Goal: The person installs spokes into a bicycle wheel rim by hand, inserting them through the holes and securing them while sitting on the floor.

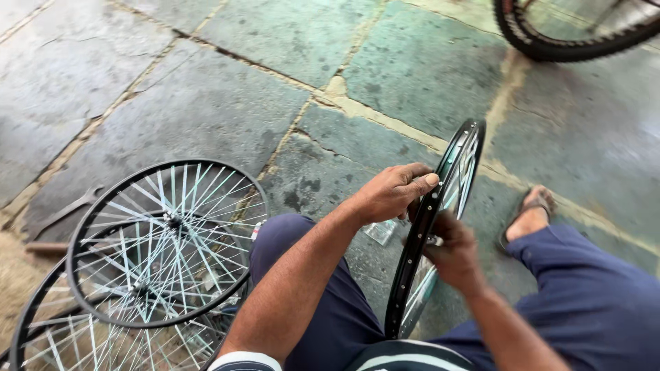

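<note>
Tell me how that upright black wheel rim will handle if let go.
The black wheel rim stands on edge between the left hand and right hand, so it would probably roll or topple. Thin spokes suggest it's light. It looks stiff.

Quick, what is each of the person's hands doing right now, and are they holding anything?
Left hand: closed on the top edge of the upright black wheel rim.
Right hand: fingers closed around something at the rim's inner side; too hidden to tell what.
</note>
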